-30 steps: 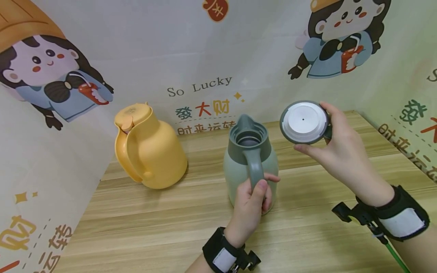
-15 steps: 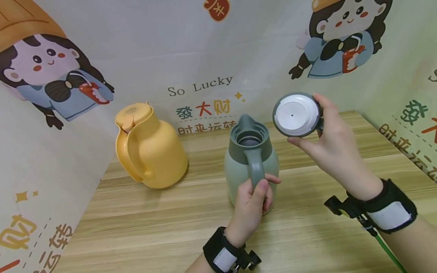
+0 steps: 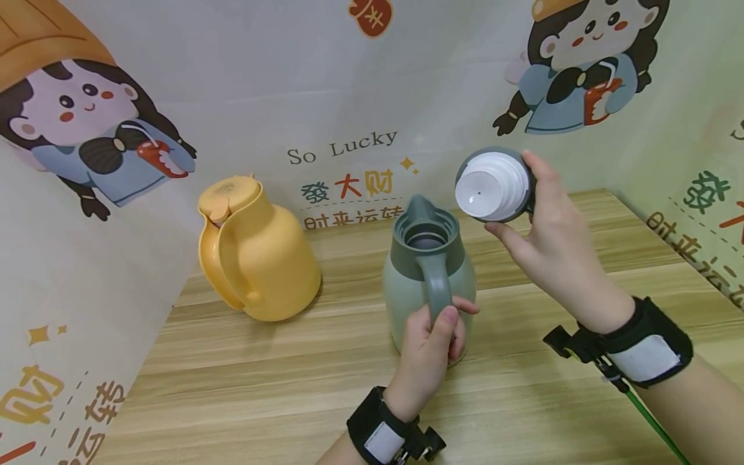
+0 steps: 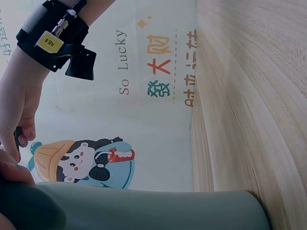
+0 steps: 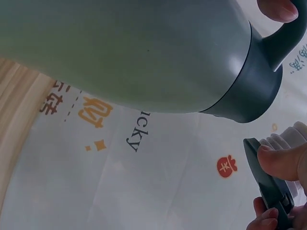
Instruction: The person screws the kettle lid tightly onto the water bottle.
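A green thermos jug [image 3: 401, 303] stands upright on the wooden table, its mouth uncovered and its spout pointing away. My left hand [image 3: 427, 349] grips the jug's grey-green handle [image 3: 434, 284], thumb on top. Up and to the right of the mouth, my right hand [image 3: 558, 239] holds the jug's lid [image 3: 494, 184] by its dark rim between thumb and fingers. The lid's white stepped plug faces me, tilted a little downward. In the right wrist view the lid [image 5: 268, 172] is apart from the jug [image 5: 144, 57].
A yellow thermos jug [image 3: 273, 265] with its lid on stands to the left on the table [image 3: 261, 387]. A printed cloth backdrop [image 3: 244, 84] rises behind and at both sides. A green cable [image 3: 657, 420] runs from the right wrist strap.
My right hand has moved left and up with the lid, nearer the jug's mouth. The lid has tipped, so its plug now points more downward. My left hand stays on the handle.
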The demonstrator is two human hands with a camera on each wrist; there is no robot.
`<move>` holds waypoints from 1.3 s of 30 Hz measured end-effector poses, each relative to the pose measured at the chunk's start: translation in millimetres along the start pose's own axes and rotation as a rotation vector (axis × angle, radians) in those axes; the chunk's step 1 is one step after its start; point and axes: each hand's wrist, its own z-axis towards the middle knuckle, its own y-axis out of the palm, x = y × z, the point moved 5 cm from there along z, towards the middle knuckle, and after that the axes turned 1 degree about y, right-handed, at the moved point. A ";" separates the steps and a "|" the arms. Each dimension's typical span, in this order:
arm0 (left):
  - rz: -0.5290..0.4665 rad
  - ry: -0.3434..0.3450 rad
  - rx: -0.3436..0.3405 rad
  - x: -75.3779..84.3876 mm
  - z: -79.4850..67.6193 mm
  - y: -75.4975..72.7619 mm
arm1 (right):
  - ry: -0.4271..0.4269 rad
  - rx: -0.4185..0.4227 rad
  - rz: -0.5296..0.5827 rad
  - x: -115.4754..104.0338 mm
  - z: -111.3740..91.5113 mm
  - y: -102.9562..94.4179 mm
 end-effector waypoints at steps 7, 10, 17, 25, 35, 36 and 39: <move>0.009 0.010 0.003 18.5 4.3 1.8 | -0.104 0.058 -0.053 -6.0 3.8 3.6; 0.022 0.002 0.005 14.2 3.7 1.2 | -0.151 0.076 -0.094 -9.7 4.3 6.6; 0.029 -0.004 0.006 0.1 0.1 -1.4 | -0.200 0.084 -0.172 -15.1 4.4 13.2; 0.027 -0.002 0.007 -0.6 -0.2 -1.7 | -0.260 0.120 -0.253 -19.4 8.1 17.9; 0.030 0.012 -0.001 25.5 5.9 2.7 | -0.312 0.144 -0.300 -21.0 9.0 24.7; 0.031 0.016 -0.001 26.9 6.3 2.7 | -0.314 0.139 -0.304 -21.2 9.0 25.5; 0.038 0.027 -0.001 27.3 6.8 2.7 | -0.315 0.123 -0.316 -21.4 9.2 27.6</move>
